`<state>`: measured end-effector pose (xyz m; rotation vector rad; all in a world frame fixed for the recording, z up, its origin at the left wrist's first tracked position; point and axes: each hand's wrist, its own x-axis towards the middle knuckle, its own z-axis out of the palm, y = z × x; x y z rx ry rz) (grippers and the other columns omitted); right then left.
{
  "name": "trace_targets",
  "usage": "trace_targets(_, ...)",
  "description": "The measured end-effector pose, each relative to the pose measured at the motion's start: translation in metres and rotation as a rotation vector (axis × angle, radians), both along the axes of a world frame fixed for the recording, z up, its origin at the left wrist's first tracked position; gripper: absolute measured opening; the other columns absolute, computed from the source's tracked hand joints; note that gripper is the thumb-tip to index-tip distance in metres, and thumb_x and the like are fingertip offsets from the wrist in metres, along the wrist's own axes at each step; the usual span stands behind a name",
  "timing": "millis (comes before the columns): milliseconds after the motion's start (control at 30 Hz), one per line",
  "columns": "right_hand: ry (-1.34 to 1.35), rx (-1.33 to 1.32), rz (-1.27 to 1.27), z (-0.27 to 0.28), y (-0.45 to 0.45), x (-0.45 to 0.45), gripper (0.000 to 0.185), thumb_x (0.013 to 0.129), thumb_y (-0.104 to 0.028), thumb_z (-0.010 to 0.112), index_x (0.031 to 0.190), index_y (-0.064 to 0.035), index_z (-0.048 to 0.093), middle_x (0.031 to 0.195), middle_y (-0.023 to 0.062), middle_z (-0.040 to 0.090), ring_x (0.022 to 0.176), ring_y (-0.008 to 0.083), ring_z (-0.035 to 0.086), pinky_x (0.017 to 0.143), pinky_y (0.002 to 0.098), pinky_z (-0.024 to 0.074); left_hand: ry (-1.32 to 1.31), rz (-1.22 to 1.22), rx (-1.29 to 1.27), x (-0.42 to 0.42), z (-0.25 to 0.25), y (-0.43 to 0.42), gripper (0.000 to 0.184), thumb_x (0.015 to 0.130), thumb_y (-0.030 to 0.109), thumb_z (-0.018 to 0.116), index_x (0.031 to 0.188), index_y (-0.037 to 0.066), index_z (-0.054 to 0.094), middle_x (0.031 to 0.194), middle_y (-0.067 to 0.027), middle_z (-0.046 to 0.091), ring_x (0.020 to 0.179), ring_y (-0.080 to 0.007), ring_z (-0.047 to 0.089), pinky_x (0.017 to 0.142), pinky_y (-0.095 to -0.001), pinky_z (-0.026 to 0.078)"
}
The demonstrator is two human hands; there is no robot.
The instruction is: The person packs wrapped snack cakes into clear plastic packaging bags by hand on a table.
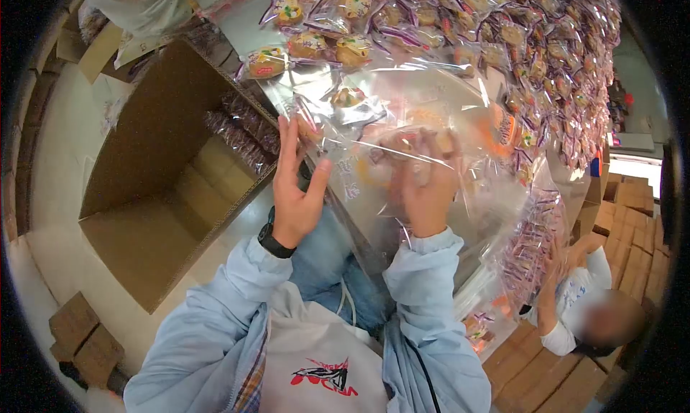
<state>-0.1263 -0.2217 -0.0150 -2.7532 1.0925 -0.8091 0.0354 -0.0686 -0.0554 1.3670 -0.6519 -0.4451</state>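
Observation:
My left hand (298, 194), with a dark watch on its wrist, has its fingers apart at the left edge of the metal table (348, 230). Its fingertips are beside a small wrapped item (309, 122). My right hand (425, 194) is inside or under a large clear plastic bag (489, 176) with orange print, its fingers around a wrapped item (410, 141) that is blurred through the film. Beyond the bag lie one wrapped pastry (348, 97) and a row of others (309, 45).
An open cardboard box (154, 161) at left holds packed bags (248, 129). Wrapped pastries (503, 32) are heaped across the far side and right. Another person (582, 298) works at lower right near a filled bag (532, 248). Stacked cartons (629, 233) stand behind.

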Motion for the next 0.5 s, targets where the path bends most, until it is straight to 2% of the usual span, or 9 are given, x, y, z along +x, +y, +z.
trace_targets(67,0.046,-0.029,0.041,0.004,-0.006,-0.004,0.052,0.085,-0.012,0.080,0.132,-0.0004,0.064,0.140,0.0268,0.055,0.107,0.0385,0.061,0.093,0.0472,0.0508,-0.004,0.001,0.021,0.002,0.004,0.002,0.075,0.099,0.008,0.066,0.162,-0.002,0.027,0.172,-0.0244,0.012,0.155,-0.0305,0.030,0.121,-0.0421,0.032)
trace_targets(133,-0.049,0.095,0.103,0.004,-0.015,-0.003,0.048,0.085,-0.004,0.077,0.131,0.0003,0.064,0.139,0.0252,0.056,0.099,0.0333,0.063,0.085,0.0442,0.0532,-0.007,0.006,0.026,0.002,0.005,0.001,0.075,0.098,0.009,0.067,0.162,-0.002,0.029,0.172,-0.0248,0.014,0.153,-0.0307,0.033,0.120,-0.0421,0.034)
trace_targets(233,-0.344,0.447,-0.033,-0.005,-0.009,0.003,0.048,0.084,0.001,0.078,0.129,-0.0003,0.064,0.127,0.0192,0.064,0.094,0.0272,0.066,0.081,0.0397,0.0543,-0.008,0.013,0.033,0.003,0.003,0.001,0.074,0.098,0.010,0.068,0.161,-0.002,0.031,0.171,-0.0248,0.018,0.152,-0.0309,0.036,0.119,-0.0419,0.035)
trace_targets(300,-0.514,0.725,-0.131,0.007,-0.006,0.015,0.028,0.086,-0.008,0.079,0.110,-0.0030,0.065,0.106,0.0114,0.065,0.093,0.0205,0.064,0.077,0.0365,0.0538,-0.010,0.013,0.031,0.005,-0.001,0.002,0.074,0.097,0.011,0.069,0.160,-0.002,0.032,0.170,-0.0245,0.021,0.151,-0.0310,0.037,0.119,-0.0417,0.036)
trace_targets(367,-0.369,0.749,-0.308,-0.010,-0.018,0.009,0.030,0.084,-0.019,0.085,0.100,-0.0032,0.065,0.089,0.0053,0.061,0.081,0.0183,0.060,0.071,0.0334,0.0515,-0.007,0.005,0.054,0.007,-0.002,0.004,0.074,0.097,0.011,0.069,0.160,-0.001,0.033,0.170,-0.0240,0.023,0.151,-0.0308,0.037,0.118,-0.0418,0.037)
trace_targets(433,-0.338,0.585,-0.161,-0.012,-0.020,0.020,0.037,0.081,-0.022,0.087,0.101,-0.0022,0.064,0.090,0.0060,0.061,0.081,0.0186,0.060,0.072,0.0328,0.0501,0.006,-0.003,0.063,0.007,-0.003,0.002,0.074,0.097,0.011,0.070,0.160,-0.001,0.034,0.169,-0.0236,0.025,0.151,-0.0305,0.037,0.118,-0.0420,0.038)
trace_targets(500,-0.175,0.526,-0.095,-0.002,-0.013,0.029,0.053,0.074,-0.026,0.091,0.117,-0.0009,0.073,0.109,0.0127,0.070,0.097,0.0312,0.067,0.090,0.0419,0.0533,0.031,-0.002,0.068,0.007,-0.003,0.003,0.074,0.097,0.011,0.070,0.160,0.000,0.034,0.169,-0.0233,0.026,0.151,-0.0303,0.038,0.118,-0.0424,0.038)
